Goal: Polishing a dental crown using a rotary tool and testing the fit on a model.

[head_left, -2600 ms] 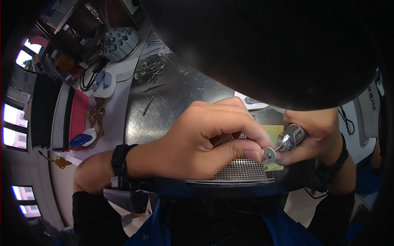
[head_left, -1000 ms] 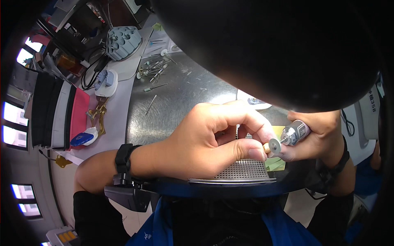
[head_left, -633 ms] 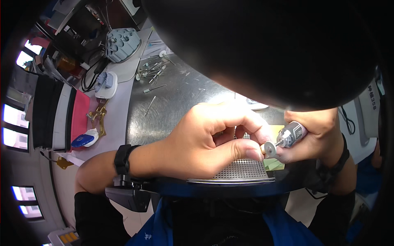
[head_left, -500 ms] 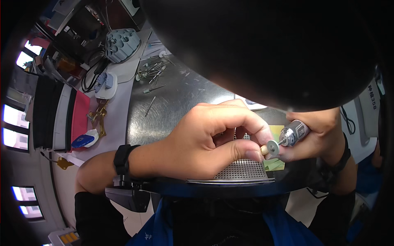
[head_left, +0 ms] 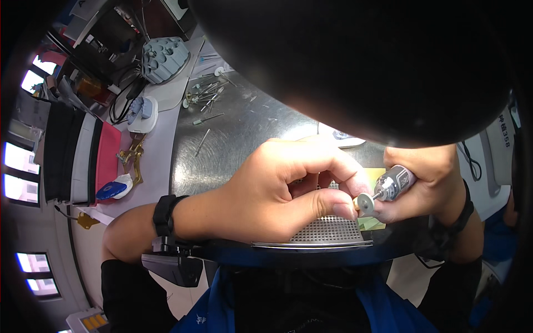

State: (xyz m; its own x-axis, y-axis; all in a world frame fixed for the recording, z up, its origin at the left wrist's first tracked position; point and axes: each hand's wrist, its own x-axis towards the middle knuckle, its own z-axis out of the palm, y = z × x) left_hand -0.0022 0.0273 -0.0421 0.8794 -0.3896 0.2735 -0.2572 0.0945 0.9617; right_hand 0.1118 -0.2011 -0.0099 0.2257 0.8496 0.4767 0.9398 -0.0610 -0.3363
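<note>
Small cream piece [head_left: 356, 205] at a pale disc [head_left: 366, 203]; step in hand, by my reckoning: grinding or trimming.

Near edge of the metal worktop [head_left: 236, 122]: one perforated metal mesh [head_left: 327, 231]; yellow-green paper [head_left: 376, 223] at its right. Over these: left hand [head_left: 294, 186], thumb and forefinger pinched together on the piece, which juts from the fingertips toward the disc, mostly hidden behind it; whether they touch, I cannot tell from here. Right hand [head_left: 430, 180]: fingers wrapped round a grey rotary handpiece [head_left: 396, 182], disc at its tip, just beside the left thumb. Next move calls for, I judge, a firm pinch, light pressure, skin clear of the rim. Beyond, toward the far left corner: loose shanked burs [head_left: 210, 92]; one thin bur [head_left: 202, 142] nearer the left edge.
</note>
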